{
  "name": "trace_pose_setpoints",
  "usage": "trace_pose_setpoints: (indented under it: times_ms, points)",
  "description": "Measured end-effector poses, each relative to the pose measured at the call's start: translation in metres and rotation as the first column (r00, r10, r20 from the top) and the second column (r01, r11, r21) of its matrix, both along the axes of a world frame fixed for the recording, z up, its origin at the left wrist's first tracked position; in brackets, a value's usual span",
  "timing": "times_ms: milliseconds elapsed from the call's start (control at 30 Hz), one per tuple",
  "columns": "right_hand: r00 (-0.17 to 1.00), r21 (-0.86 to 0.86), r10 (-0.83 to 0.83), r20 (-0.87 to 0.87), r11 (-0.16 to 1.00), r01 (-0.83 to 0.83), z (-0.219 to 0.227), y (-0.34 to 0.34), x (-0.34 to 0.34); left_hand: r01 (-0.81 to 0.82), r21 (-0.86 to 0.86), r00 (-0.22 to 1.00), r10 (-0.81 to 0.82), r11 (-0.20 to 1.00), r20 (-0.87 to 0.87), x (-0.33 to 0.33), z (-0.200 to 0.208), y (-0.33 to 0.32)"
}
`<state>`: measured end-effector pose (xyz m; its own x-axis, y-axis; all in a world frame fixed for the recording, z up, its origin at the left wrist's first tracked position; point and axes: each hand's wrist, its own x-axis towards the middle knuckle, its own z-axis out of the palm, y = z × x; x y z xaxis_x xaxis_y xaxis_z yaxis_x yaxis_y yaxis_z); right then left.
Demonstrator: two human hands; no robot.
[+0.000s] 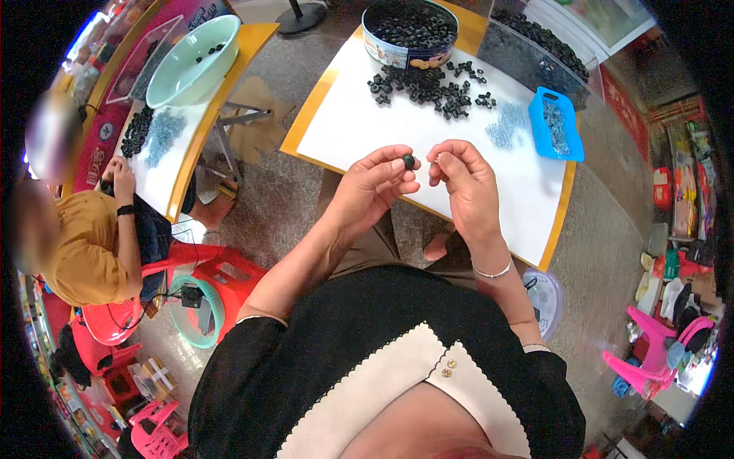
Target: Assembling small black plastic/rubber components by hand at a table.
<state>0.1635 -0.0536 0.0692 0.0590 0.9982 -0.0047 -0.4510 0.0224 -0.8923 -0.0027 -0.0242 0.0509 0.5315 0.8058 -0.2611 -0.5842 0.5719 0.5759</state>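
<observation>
Between the thumb and fingers of my left hand (371, 187) is a small round black part (409, 161), held over the near edge of the table. My right hand (468, 187) is a little to its right, thumb and fingertips pinched together; whatever they grip is too small to make out. Beyond my hands a loose pile of small black parts (428, 90) lies on the white tabletop (336, 122). To the right of that pile is a scatter of tiny clear-blue pieces (508, 127), beside a blue plastic basket (540, 126) with more of them inside.
A round tin (409, 59) full of black parts stands at the table's far edge. At the left, a person in a mustard shirt (90, 249) sits at another table with a pale green basin (164, 80). Red plastic stools (229, 275) and a pink chair (650, 344) stand around.
</observation>
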Motion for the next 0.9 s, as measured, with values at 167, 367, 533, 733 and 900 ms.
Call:
trace_pose_setpoints:
  times_ms: [167,367,533,733,900]
  points:
    - [1.000,0.019,0.028,0.013,0.999,-0.028,0.003,0.003,-0.004,-0.033,-0.047,0.999,0.035,0.998,0.030,-0.008,0.000,0.000]
    - [0.998,-0.018,0.060,-0.017,0.998,-0.061,0.008,-0.002,-0.008,0.015,-0.033,0.999,-0.014,0.999,0.032,-0.009,-0.012,0.000]
    - [0.977,-0.009,0.008,0.215,1.000,-0.006,0.005,-0.006,-0.011,-0.003,-0.027,1.000,0.004,1.000,0.010,-0.010,-0.011,-0.006]
    - [0.946,-0.021,-0.045,0.320,0.998,0.055,-0.001,-0.011,-0.006,0.056,-0.022,0.998,-0.055,0.998,0.035,-0.002,-0.016,-0.006]
    - [0.948,-0.023,-0.006,0.318,1.000,0.014,0.002,-0.001,-0.007,-0.072,-0.015,0.997,0.071,0.997,-0.037,-0.006,-0.006,0.000]
